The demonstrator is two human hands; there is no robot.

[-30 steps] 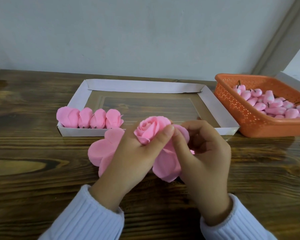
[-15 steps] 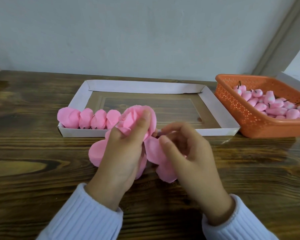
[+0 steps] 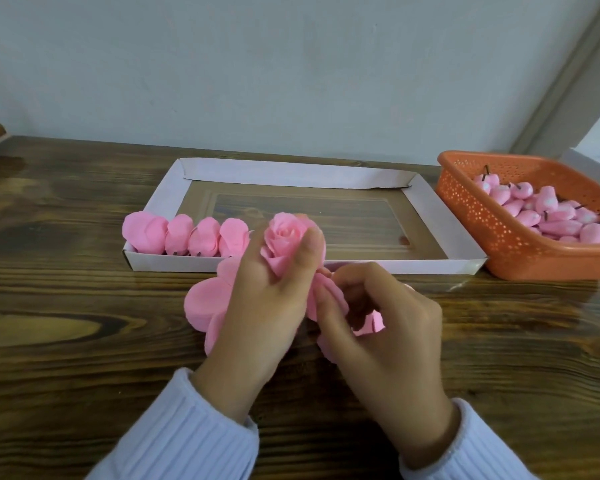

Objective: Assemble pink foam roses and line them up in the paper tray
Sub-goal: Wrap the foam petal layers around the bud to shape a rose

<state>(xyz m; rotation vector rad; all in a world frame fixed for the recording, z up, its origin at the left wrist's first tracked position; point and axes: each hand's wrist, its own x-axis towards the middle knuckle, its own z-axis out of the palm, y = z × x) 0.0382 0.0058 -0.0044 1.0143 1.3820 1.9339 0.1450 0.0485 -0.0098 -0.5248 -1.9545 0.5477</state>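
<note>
My left hand (image 3: pixel 267 306) grips a pink foam rose (image 3: pixel 286 240) with its bud upright, thumb pressed on the bud's right side. Loose outer petals (image 3: pixel 203 303) of the same rose spread flat on the table to the left and below. My right hand (image 3: pixel 381 327) pinches one of these petals (image 3: pixel 326 296) just right of the bud. Behind the hands lies the white paper tray (image 3: pixel 440 216). Several finished roses (image 3: pixel 187 237) stand in a row at its front left corner.
An orange perforated basket (image 3: pixel 478 216) at the right holds several pink rose buds (image 3: pixel 551 216) with dark stems. The wooden table (image 3: pixel 66 306) runs back to a pale wall. A white box edge (image 3: pixel 596 168) shows behind the basket.
The rose first tipped left, then came upright again with the bud facing me. My right hand slid down from the bud and now pinches a lower petal.
</note>
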